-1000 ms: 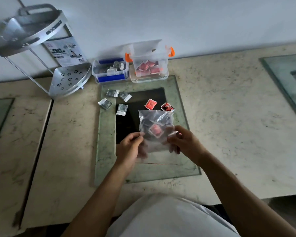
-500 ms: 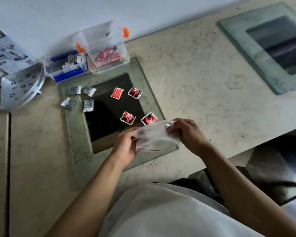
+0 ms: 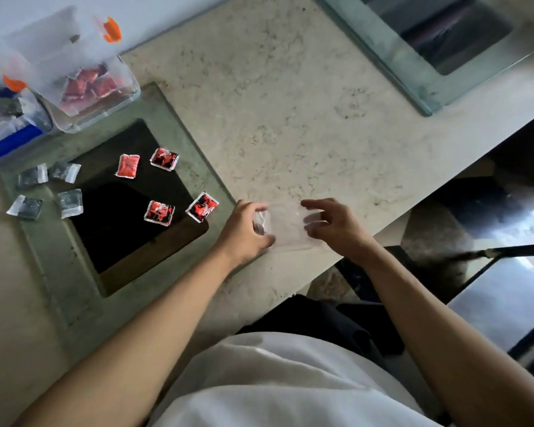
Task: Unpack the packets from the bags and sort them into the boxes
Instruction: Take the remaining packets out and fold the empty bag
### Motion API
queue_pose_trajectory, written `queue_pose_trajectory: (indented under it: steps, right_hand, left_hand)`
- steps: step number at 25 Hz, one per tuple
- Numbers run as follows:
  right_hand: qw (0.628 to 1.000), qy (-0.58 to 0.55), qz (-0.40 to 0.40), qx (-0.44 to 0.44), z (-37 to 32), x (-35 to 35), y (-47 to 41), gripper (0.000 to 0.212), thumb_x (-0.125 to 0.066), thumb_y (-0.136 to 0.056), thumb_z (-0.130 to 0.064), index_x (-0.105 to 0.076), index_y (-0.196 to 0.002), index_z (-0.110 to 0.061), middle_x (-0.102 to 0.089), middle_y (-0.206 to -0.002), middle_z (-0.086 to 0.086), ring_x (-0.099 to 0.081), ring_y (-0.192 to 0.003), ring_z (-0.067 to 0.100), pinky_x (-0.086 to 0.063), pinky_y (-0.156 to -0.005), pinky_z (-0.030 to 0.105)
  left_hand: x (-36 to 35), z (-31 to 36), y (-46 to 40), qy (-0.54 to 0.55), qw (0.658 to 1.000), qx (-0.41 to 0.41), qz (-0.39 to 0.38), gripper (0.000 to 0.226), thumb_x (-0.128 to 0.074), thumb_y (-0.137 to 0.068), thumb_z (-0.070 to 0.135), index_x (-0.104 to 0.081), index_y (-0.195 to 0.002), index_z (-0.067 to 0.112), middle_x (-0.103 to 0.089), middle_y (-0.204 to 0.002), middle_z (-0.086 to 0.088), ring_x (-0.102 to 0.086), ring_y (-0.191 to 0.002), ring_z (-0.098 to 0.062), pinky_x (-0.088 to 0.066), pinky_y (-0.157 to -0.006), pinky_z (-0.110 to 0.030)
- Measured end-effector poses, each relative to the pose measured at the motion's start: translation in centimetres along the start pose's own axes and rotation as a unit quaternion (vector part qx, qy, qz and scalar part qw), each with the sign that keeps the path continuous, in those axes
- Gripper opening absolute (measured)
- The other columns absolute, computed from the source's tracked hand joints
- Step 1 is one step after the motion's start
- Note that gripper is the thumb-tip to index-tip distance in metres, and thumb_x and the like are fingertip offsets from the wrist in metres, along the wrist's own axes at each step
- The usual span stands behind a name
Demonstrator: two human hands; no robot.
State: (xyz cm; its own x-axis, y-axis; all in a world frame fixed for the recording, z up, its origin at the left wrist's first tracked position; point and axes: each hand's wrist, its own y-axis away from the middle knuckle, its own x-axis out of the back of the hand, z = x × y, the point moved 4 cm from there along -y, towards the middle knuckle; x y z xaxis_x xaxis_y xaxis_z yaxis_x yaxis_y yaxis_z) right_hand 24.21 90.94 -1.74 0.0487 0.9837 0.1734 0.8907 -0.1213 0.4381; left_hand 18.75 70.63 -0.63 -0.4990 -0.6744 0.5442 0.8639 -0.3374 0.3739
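Head view: left hand (image 3: 244, 229) pinching clear bag (image 3: 289, 229), right hand (image 3: 333, 226) loosely spread beside it.

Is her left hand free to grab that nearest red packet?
Probably not yet: the left hand is pinching the clear bag. The red packet lies close beside it, uncovered.

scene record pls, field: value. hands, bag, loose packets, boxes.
left hand: gripping clear bag at its left edge
right hand: fingers spread at bag's right side, grip unclear
bag contents: looks empty
loose red packets: four, on dark glass inset
loose silver packets: four, left of the red
orange-latched box: open, red packets inside
blue box: silver packets inside
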Motion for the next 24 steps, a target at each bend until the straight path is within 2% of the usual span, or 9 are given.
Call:
queue_pose_trajectory:
  steps: [2,4,6,8,10,13,16,19,24]
  right_hand:
    - [0.996,0.079,0.043,0.013,1.3,0.9,-0.7,0.051,-0.058,-0.082,0.018,-0.063,-0.128,-0.003,-0.048,-0.128,0.016,-0.066,-0.103,0.024,-0.058,-0.079,0.021]
    - [0.985,0.153,0.077,0.027,2.8,1.8,-1.1,0.053,-0.056,-0.081,0.016,-0.061,-0.129,-0.004,-0.046,-0.129,0.014,-0.064,-0.103,0.023,-0.056,-0.081,0.020]
    - [0.967,0.230,0.093,0.054,4.5,2.0,-1.2,0.056,-0.058,-0.079,0.013,-0.057,-0.133,-0.004,-0.043,-0.134,0.016,-0.060,-0.110,0.027,-0.056,-0.087,0.030]
    - [0.936,0.326,0.105,0.080,5.6,1.9,-1.1,0.057,-0.063,-0.079,-0.001,-0.055,-0.135,-0.008,-0.040,-0.141,0.016,-0.049,-0.120,0.031,-0.052,-0.095,0.041]
    - [0.895,0.419,0.119,0.096,6.0,1.9,-1.4,0.059,-0.063,-0.079,-0.014,-0.053,-0.137,-0.014,-0.037,-0.149,0.013,-0.039,-0.129,0.035,-0.041,-0.103,0.047]
    - [0.868,0.480,0.091,0.088,7.2,2.0,-1.8,0.065,-0.050,-0.081,-0.019,-0.041,-0.146,-0.014,-0.027,-0.160,0.013,-0.024,-0.144,0.041,-0.020,-0.118,0.056]
    - [0.855,0.503,0.073,0.103,7.8,2.1,-2.0,0.065,-0.038,-0.085,-0.016,-0.036,-0.150,-0.011,-0.027,-0.161,0.013,-0.018,-0.147,0.042,-0.010,-0.121,0.060]
    - [0.867,0.485,0.070,0.093,7.4,2.2,-1.9,0.067,-0.041,-0.085,-0.010,-0.033,-0.152,-0.012,-0.026,-0.162,0.012,-0.015,-0.149,0.039,-0.009,-0.122,0.059]
    - [0.890,0.430,0.092,0.119,3.1,0.8,-2.6,0.077,-0.040,-0.072,0.013,-0.042,-0.146,-0.008,-0.039,-0.155,0.016,-0.026,-0.145,0.038,-0.008,-0.124,0.054]
  left_hand:
    - [-1.7,0.6,-1.7,-0.049,0.999,-0.016,-0.012,0.063,-0.079,-0.070,0.004,-0.057,-0.130,0.008,-0.048,-0.129,-0.009,-0.060,-0.084,-0.016,-0.040,-0.079,-0.012]
    - [-4.0,0.6,-3.2,-0.110,0.993,-0.036,-0.032,0.063,-0.076,-0.073,0.006,-0.055,-0.132,0.007,-0.046,-0.130,-0.012,-0.059,-0.098,-0.023,-0.041,-0.087,-0.017]
    - [-6.1,0.0,-3.9,-0.208,0.975,-0.060,-0.046,0.059,-0.074,-0.076,0.013,-0.054,-0.131,0.009,-0.043,-0.131,-0.015,-0.051,-0.113,-0.031,-0.043,-0.099,-0.033]
    - [-7.1,-0.4,-3.8,-0.308,0.947,-0.084,-0.029,0.057,-0.071,-0.079,0.023,-0.050,-0.132,0.012,-0.041,-0.134,-0.016,-0.043,-0.119,-0.035,-0.042,-0.102,-0.044]
    - [-7.6,-0.9,-3.6,-0.364,0.927,-0.084,-0.020,0.065,-0.069,-0.081,0.029,-0.043,-0.137,0.011,-0.035,-0.143,-0.017,-0.034,-0.130,-0.038,-0.038,-0.107,-0.049]
    - [-8.2,-1.4,-3.5,-0.412,0.909,-0.061,-0.026,0.074,-0.063,-0.085,0.034,-0.030,-0.148,0.012,-0.023,-0.155,-0.022,-0.015,-0.147,-0.040,-0.029,-0.115,-0.053]
    - [-8.6,-1.7,-3.5,-0.422,0.905,-0.038,-0.036,0.080,-0.060,-0.086,0.035,-0.021,-0.153,0.014,-0.016,-0.159,-0.021,-0.007,-0.150,-0.040,-0.022,-0.119,-0.055]
    - [-8.4,-1.6,-3.6,-0.403,0.914,-0.023,-0.048,0.082,-0.062,-0.085,0.035,-0.021,-0.153,0.014,-0.014,-0.159,-0.020,-0.007,-0.150,-0.040,-0.020,-0.119,-0.056]
    - [-5.3,0.0,-3.3,-0.292,0.955,-0.051,-0.024,0.074,-0.067,-0.076,0.030,-0.040,-0.143,0.013,-0.040,-0.144,-0.016,-0.034,-0.137,-0.037,-0.031,-0.113,-0.054]
